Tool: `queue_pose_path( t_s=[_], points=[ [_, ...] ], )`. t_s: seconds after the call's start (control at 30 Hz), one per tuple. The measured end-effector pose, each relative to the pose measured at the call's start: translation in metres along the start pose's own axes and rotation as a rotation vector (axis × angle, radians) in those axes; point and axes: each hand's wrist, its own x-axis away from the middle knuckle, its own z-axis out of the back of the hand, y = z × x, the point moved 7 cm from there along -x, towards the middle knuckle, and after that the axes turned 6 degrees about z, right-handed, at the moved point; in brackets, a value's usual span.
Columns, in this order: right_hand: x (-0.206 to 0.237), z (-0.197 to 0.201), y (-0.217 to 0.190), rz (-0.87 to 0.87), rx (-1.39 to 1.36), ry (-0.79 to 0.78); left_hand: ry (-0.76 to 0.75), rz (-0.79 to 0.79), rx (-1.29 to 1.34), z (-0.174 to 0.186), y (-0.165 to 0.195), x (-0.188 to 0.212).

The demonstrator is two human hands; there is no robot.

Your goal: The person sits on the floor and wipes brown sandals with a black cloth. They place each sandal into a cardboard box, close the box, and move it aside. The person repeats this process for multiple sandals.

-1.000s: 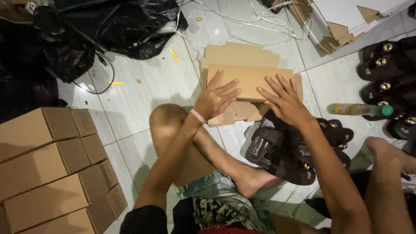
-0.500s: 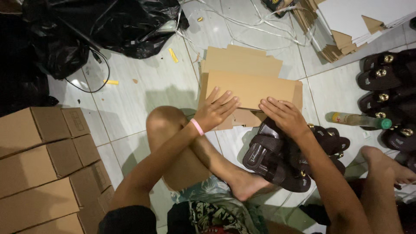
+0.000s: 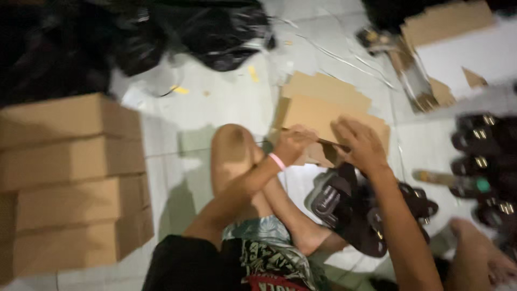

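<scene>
both hands (image 3: 293, 144) (image 3: 360, 144) apparently curled, gripping, arms extended

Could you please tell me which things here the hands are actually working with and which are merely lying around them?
In hand:
left hand and right hand, both gripping the flat cardboard sheet
stack of flat cardboard under it

Lying about:
dark sandals
made-up cardboard boxes
black plastic bags
bottle with green cap

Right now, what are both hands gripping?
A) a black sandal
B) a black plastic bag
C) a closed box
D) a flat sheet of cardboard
D: the left hand and right hand both pinch the edge of a flat cardboard sheet lifted off the floor pile.
</scene>
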Motion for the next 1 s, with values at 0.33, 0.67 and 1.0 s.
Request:
queue_pose_path(
  t_s=[0.33,0.67,1.0],
  points=[
    [-0.083,0.052,-0.061,-0.157,-0.208,-0.049,0.413,1.044,0.801,0.014,0.006,0.078],
    [-0.096,0.123,-0.247,0.484,-0.591,0.232,1.221,0.914,0.726,0.259,-0.083,0.122],
    [-0.078,0.084,-0.193,0.244,-0.660,0.060,1.513,1.336,0.625,0.460,-0.218,0.173]
  ],
)
